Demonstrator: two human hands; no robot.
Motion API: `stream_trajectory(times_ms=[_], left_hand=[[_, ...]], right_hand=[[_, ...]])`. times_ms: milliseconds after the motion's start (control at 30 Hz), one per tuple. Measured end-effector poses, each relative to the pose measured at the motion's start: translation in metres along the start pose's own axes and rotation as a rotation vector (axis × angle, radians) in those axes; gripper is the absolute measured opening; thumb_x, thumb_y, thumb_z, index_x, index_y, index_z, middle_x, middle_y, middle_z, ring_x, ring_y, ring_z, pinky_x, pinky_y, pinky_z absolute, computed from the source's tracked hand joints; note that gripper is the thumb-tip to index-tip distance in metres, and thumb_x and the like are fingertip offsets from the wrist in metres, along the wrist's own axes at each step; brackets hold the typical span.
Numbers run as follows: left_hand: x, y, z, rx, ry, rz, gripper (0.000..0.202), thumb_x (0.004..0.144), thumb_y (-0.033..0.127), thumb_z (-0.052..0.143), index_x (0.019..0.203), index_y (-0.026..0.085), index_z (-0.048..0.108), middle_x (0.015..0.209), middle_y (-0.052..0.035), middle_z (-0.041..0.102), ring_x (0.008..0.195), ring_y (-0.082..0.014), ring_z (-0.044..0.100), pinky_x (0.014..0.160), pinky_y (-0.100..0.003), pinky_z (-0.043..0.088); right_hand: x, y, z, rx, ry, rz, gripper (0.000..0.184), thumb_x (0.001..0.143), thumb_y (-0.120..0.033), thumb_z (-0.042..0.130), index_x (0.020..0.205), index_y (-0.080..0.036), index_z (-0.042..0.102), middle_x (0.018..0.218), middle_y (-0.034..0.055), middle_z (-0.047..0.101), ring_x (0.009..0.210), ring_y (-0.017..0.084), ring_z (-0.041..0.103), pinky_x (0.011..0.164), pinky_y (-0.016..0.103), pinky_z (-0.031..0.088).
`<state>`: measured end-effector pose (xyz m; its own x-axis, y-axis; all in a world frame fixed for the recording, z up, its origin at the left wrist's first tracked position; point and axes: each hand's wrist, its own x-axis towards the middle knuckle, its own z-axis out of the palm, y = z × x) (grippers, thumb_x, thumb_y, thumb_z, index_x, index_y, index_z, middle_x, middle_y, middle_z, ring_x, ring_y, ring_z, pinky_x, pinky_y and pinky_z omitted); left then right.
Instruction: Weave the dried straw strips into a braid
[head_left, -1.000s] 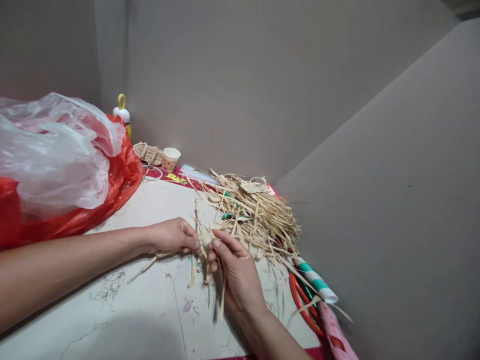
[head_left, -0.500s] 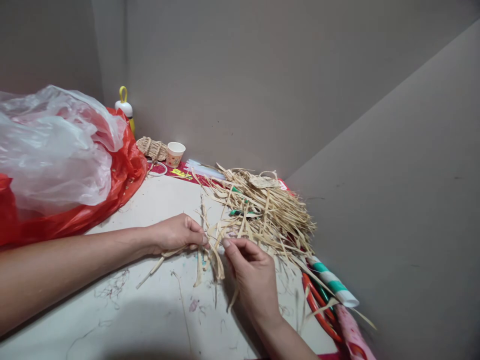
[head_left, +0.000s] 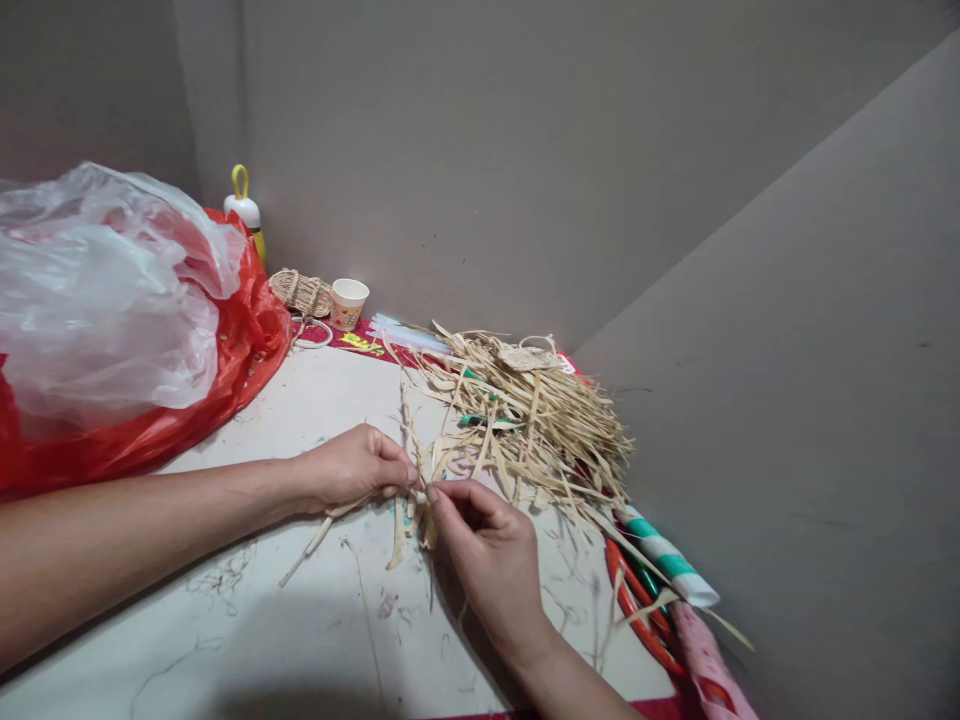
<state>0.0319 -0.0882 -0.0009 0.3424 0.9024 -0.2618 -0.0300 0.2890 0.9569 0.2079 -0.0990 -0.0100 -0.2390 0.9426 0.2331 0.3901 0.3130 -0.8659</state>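
Near the middle of the table, my left hand (head_left: 358, 468) is closed in a pinch on pale dry straw strands (head_left: 330, 522), whose loose ends stick out below it to the left. A thin twisted straw length (head_left: 411, 430) runs up from between the fingertips. My right hand (head_left: 491, 550) almost touches the left and pinches straw with thumb and index finger. Short flat straw ends (head_left: 397, 545) hang under both hands. Just beyond lies a big loose pile of straw (head_left: 555, 420), with a dark green-handled item (head_left: 487, 422) partly buried in it.
Red and clear plastic bags (head_left: 127, 300) bulge at the left. Along the back stand a yellow-and-white bottle (head_left: 244, 210), a woven straw piece (head_left: 301, 292) and a paper cup (head_left: 349, 305). A green-striped roll (head_left: 671, 560) and orange handles (head_left: 645, 630) lie at the right edge.
My right hand has moved left, bringing its fingertips up to the left hand, where they pinch the straw. The left hand has stayed nearly in place.
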Motion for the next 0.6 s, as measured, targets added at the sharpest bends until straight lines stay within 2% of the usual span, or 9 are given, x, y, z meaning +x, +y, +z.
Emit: stream_trajectory(times_ms=[200, 433, 600], left_hand=[[-0.0007, -0.0007, 0.0014, -0.015, 0.015, -0.012, 0.022, 0.066, 0.031, 0.063, 0.054, 0.015, 0.055, 0.043, 0.0067, 0.043, 0.042, -0.0048, 0.03, 0.045, -0.022, 0.02], [0.0007, -0.0026, 0.0003, -0.017, -0.003, 0.004, 0.022, 0.067, 0.032, 0.064, 0.056, 0.014, 0.057, 0.044, 0.0063, 0.044, 0.043, -0.005, 0.031, 0.046, -0.022, 0.021], [0.0018, -0.0051, -0.0002, 0.003, 0.004, 0.019, 0.026, 0.069, 0.037, 0.064, 0.058, 0.014, 0.058, 0.046, 0.0058, 0.045, 0.043, -0.0052, 0.032, 0.045, -0.022, 0.021]], right_hand=[[-0.0015, 0.0046, 0.0009, -0.151, -0.03, -0.063, 0.018, 0.08, -0.025, 0.056, 0.064, -0.017, 0.058, 0.056, -0.0015, 0.053, 0.054, 0.012, 0.048, 0.052, 0.023, 0.04], [-0.0028, 0.0038, 0.0007, -0.126, -0.012, -0.137, 0.012, 0.082, -0.023, 0.056, 0.074, -0.018, 0.062, 0.066, 0.0009, 0.061, 0.06, 0.013, 0.054, 0.058, 0.023, 0.043], [-0.0034, 0.0043, 0.0007, -0.181, -0.017, -0.154, 0.016, 0.083, -0.024, 0.055, 0.069, -0.018, 0.06, 0.061, 0.0, 0.057, 0.057, 0.013, 0.052, 0.056, 0.023, 0.041]])
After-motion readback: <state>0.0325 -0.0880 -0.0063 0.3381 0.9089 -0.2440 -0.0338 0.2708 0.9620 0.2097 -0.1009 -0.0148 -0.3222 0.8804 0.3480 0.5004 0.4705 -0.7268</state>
